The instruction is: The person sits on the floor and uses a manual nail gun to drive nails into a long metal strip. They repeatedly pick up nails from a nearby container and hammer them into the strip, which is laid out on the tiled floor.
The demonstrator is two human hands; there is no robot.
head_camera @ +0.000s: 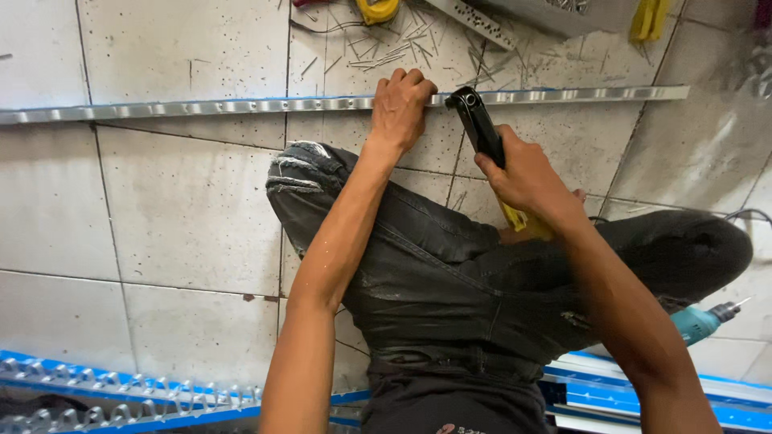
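A long, thin metal strip point(201, 106) lies across the tiled floor from left to right. My left hand point(400, 104) presses down on it near its middle, fingers curled over its far edge. My right hand point(527, 178) grips a black hand tool with yellow handles point(481, 128). The tool's head meets the strip just to the right of my left hand. I squat over the floor in dark jeans, one knee point(310, 173) below the strip.
Blue-edged metal rails point(121, 394) with rows of tabs lie near my feet. A teal power drill point(704, 320) rests by my right leg. Loose thin metal pins point(394, 48), a yellow object point(378, 10) and another yellow tool point(648, 20) sit beyond the strip.
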